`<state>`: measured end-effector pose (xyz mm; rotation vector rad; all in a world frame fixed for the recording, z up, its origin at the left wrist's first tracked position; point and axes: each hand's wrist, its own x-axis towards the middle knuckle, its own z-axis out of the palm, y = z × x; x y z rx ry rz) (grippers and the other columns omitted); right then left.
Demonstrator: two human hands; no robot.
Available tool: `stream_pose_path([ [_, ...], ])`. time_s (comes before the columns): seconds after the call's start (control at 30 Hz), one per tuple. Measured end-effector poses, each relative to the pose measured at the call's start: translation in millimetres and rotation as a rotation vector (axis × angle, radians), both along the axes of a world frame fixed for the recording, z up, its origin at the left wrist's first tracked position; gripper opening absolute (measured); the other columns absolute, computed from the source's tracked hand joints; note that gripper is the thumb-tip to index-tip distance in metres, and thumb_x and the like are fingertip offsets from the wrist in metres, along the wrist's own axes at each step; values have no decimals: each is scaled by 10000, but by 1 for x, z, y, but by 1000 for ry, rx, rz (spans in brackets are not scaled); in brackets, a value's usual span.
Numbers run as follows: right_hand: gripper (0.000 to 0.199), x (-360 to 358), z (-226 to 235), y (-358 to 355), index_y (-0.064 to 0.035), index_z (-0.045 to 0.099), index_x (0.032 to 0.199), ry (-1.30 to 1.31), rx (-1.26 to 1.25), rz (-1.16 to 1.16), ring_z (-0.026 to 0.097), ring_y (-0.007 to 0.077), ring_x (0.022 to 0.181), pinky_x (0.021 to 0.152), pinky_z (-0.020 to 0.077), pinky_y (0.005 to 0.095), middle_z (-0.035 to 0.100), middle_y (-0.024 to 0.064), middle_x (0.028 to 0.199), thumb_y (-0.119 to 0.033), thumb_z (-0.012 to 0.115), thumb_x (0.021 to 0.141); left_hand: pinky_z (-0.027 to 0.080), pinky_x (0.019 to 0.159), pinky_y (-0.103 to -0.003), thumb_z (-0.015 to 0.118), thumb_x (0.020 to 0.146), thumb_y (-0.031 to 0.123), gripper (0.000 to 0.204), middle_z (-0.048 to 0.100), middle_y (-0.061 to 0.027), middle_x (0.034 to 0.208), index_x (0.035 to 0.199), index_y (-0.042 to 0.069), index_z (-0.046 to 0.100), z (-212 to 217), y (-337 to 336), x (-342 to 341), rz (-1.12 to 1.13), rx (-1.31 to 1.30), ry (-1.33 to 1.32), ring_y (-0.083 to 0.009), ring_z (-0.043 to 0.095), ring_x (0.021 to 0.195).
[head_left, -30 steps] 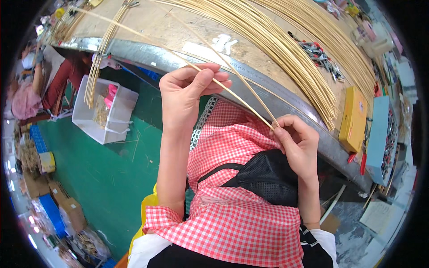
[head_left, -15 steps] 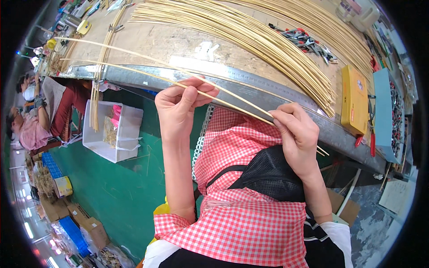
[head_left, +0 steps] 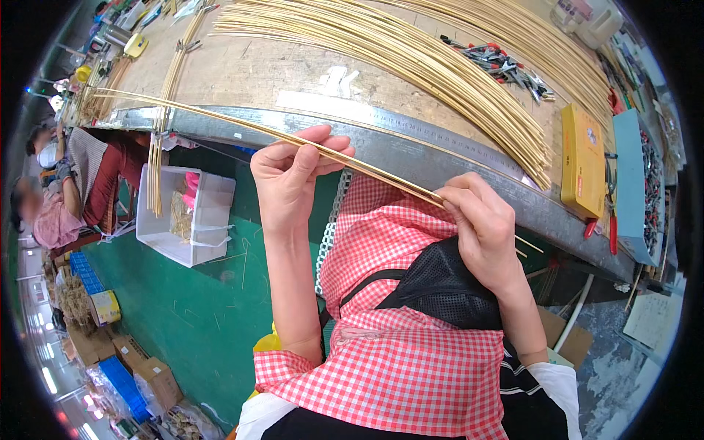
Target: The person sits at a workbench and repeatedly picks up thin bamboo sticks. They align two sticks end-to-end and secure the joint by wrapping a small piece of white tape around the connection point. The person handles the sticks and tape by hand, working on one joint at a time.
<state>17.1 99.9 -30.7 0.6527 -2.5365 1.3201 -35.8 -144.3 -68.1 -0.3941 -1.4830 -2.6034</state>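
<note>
Two long thin bamboo strips (head_left: 227, 117) lie close together across both my hands, above the near edge of the workbench. My left hand (head_left: 297, 172) pinches them between thumb and fingers near their middle. My right hand (head_left: 480, 227) grips them close to their right ends, which stick out separately below that hand. Beyond the hands, a steel ruler (head_left: 411, 128) lies along the bench edge. Behind it spreads a large bundle of similar bamboo strips (head_left: 411, 73).
A clamped strip bundle (head_left: 170, 95) overhangs the bench at left, above a white bin (head_left: 213, 246). Spring clamps (head_left: 502, 66) lie among the strips. At right are a yellow tin (head_left: 581, 161), red-handled pliers (head_left: 612, 220) and a blue box (head_left: 636, 183). Co-workers (head_left: 55, 198) sit far left.
The two strips, spread apart at their far left ends before, now lie nearly against each other. Both hands have shifted slightly left and keep their hold.
</note>
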Motion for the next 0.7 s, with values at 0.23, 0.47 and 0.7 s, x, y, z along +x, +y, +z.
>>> stream_pose_path([
  [0.23, 179, 1, 0, -1, 39, 576, 928, -52, 12, 27, 618, 327, 728, 608, 491, 376, 559, 159, 854, 117, 565, 767, 599, 757, -419, 636, 890, 111, 300, 672, -263, 919, 1071, -127, 605, -1, 0, 1, 33, -4, -13, -338, 694, 835],
  [0.47, 215, 2, -2, 3, 25, 546, 937, -118, 134, 96, 600, 381, 781, 648, 486, 435, 548, 166, 915, 99, 526, 736, 598, 767, -428, 626, 894, 102, 284, 672, -253, 936, 1085, -106, 603, -1, -1, 2, -23, -8, -3, -325, 692, 857],
  [0.7, 155, 3, 4, 5, 12, 529, 882, -128, 217, 191, 580, 388, 744, 653, 485, 459, 508, 168, 875, 57, 519, 734, 598, 748, -433, 629, 895, 103, 251, 677, -251, 895, 1016, -117, 619, -5, -4, 4, -14, -37, 8, -335, 696, 814],
])
